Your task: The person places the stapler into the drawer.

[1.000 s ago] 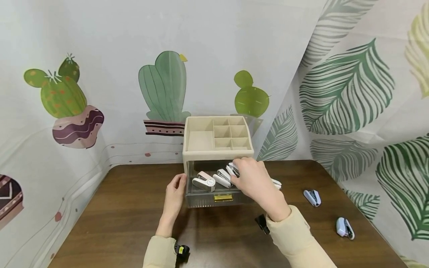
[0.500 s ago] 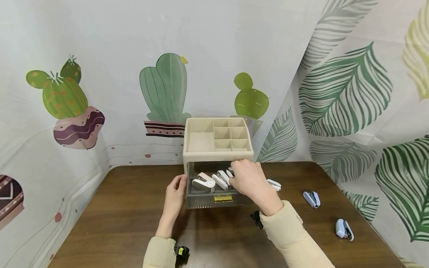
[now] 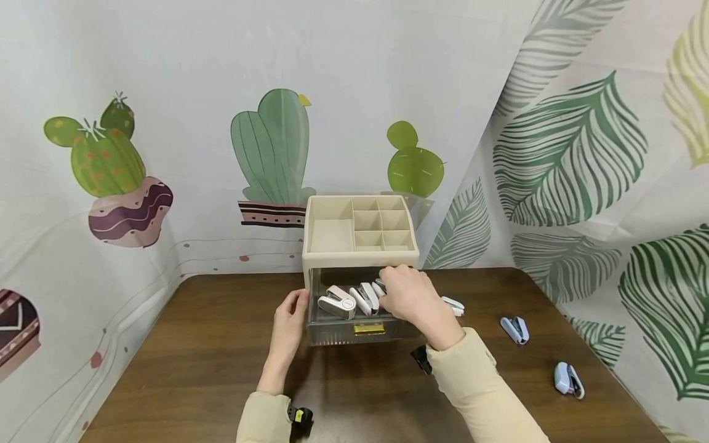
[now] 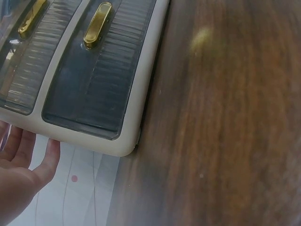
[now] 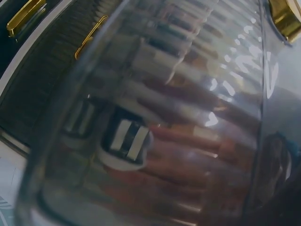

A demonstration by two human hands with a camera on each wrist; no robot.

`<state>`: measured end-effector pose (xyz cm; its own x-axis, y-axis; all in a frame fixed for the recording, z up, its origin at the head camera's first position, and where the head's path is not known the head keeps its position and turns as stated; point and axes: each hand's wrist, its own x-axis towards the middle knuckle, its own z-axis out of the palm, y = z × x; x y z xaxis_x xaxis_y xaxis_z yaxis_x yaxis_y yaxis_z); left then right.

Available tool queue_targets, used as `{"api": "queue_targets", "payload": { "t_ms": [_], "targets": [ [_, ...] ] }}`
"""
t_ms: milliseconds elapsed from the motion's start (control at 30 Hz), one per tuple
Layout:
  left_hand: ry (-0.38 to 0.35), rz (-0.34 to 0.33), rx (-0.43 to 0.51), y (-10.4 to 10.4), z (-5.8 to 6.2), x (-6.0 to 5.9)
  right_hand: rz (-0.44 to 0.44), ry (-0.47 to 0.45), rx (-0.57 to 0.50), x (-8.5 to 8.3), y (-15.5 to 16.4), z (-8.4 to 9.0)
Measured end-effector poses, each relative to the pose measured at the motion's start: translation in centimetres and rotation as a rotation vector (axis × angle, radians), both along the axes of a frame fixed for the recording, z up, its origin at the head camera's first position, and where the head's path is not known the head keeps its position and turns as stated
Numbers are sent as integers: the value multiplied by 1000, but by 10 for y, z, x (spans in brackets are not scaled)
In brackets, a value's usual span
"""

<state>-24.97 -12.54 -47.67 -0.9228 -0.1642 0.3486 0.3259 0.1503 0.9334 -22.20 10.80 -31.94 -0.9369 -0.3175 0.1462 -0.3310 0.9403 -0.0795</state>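
Observation:
A cream organizer (image 3: 360, 229) with open top compartments stands at the back of the brown table (image 3: 210, 357). Its clear drawer (image 3: 365, 331), with a gold handle, is pulled out. Inside lie a pink-and-white stapler (image 3: 336, 303) and a white stapler (image 3: 365, 297). My right hand (image 3: 407, 294) reaches into the drawer, fingers curled over another white stapler (image 3: 380, 287) pressed against those two. In the right wrist view the fingers (image 5: 188, 155) and a stapler (image 5: 124, 141) show blurred through the ribbed drawer wall. My left hand (image 3: 290, 320) rests with straight fingers (image 4: 21, 165) against the organizer's left side (image 4: 127, 141).
Three more staplers lie on the table right of the organizer: a white one (image 3: 454, 306) by the drawer, a blue one (image 3: 515, 329), and another blue one (image 3: 568, 377) near the right edge. Printed curtains close in the back and right sides.
My right hand has slid a little left inside the drawer, crowding the staplers closer together. The left hand has stayed put.

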Motion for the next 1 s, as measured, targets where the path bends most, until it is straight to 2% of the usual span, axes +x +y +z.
{"api": "queue_targets", "payload": {
  "t_ms": [433, 567, 700, 767, 1000],
  "targets": [
    [0, 22, -10, -1, -1, 1, -4, -40, -79, 6, -1, 2],
    [3, 15, 2, -1, -2, 0, -7, -13, -102, 15, 2, 7],
    [-11, 7, 2, 0, -1, 0, 7, 58, -118, 27, 6, 11],
    [-18, 0, 7, 0, 2, 1, 26, 106, -127, 34, 8, 12],
    [-24, -6, -28, 5, 31, 22, 97, 231, -213, 58, 14, 13]
  ]
}}
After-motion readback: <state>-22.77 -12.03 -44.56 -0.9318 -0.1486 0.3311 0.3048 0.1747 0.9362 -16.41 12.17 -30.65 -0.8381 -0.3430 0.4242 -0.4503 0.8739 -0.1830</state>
